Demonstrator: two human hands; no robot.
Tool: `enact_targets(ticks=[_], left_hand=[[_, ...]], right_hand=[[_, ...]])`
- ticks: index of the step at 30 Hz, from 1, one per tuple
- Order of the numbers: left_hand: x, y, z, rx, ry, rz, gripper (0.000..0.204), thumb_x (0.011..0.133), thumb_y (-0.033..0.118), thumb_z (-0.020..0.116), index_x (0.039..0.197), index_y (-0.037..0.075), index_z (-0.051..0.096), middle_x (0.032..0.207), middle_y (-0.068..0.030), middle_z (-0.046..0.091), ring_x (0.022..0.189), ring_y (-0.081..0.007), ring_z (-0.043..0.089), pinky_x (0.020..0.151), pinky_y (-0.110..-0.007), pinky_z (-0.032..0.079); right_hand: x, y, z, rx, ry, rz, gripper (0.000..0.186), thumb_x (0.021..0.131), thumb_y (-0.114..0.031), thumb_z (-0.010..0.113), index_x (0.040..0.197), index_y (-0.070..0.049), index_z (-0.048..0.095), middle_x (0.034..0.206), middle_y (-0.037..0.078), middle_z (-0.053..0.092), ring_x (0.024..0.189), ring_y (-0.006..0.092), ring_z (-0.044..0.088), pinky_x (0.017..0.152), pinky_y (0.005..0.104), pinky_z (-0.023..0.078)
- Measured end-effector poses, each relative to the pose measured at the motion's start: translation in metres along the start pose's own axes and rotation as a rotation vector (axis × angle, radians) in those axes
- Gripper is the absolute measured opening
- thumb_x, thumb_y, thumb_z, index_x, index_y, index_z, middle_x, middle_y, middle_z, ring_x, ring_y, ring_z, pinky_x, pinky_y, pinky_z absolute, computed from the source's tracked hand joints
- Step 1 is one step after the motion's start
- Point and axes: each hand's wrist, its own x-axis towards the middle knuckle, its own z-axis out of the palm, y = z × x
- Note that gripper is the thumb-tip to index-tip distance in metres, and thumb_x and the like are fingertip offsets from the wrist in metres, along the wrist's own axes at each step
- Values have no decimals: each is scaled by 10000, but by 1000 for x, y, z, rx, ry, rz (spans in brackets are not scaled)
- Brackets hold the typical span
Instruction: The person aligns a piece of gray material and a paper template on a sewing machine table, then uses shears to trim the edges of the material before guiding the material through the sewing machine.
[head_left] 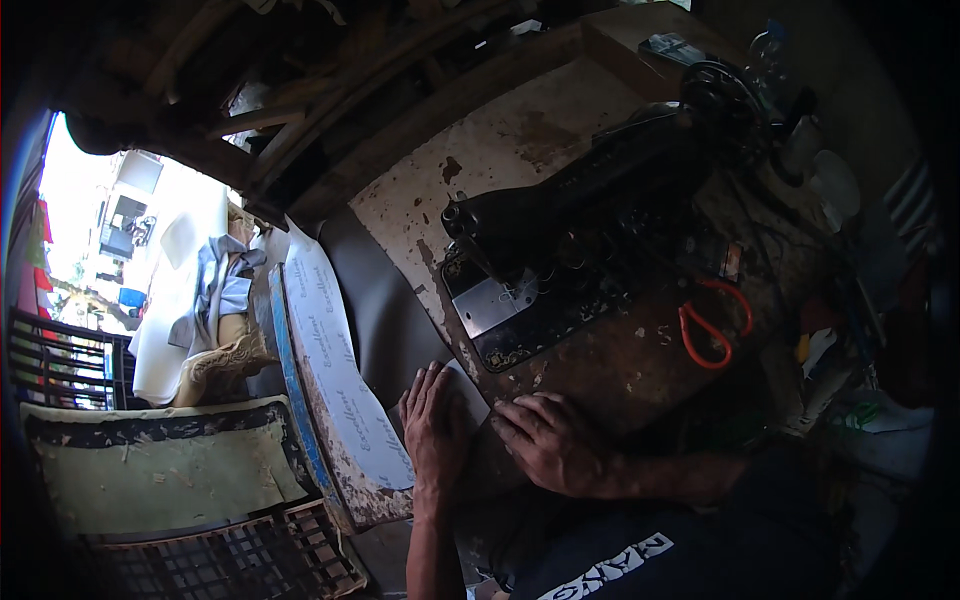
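My left hand (432, 430) lies on a sheet of dark grey material (365, 305), beside a white printed backing strip (325, 360); its fingers are slightly bent and resting flat. My right hand (548, 445) rests just right of it on the worn brown tabletop (630, 370), fingers loosely curved and apart, with nothing visible in them. Above my hands stands a black sewing machine (580, 200) with a metal plate (492, 300). Orange-handled scissors (715, 325) lie right of the machine's bed.
At the left are a bright opening with a dark railing (65, 350), white rolled material (160, 310) with crumpled cloth, a green padded panel (160, 475) and a lattice frame (220, 555). A cardboard box (620, 45) and wooden beams are at the back.
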Motion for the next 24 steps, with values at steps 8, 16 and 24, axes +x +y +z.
enact_targets(ticks=[8,16,24], left_hand=[[10,-9,3,-14,125,-10,329,910,75,719,1236,101,750,1260,-88,748,1218,-305,658,1073,-433,453],[16,-11,-1,-93,153,9,295,868,23,761,1160,67,772,1147,-121,755,1119,-306,694,967,-414,543],[19,-16,1,-164,191,-11,258,884,3,751,1134,61,777,1072,-117,764,988,-280,741,881,-379,576]], right_hand=[[-2,-2,4,-42,-4,-5,436,916,-206,627,1315,-35,669,1413,120,604,1283,285,552,1125,444,414],[-2,-3,4,-47,6,4,425,916,-198,629,1303,-29,671,1398,119,607,1279,286,548,1113,443,424],[-2,-3,5,-69,15,-3,413,918,-200,630,1290,-27,676,1386,116,615,1262,277,558,1106,440,431]])
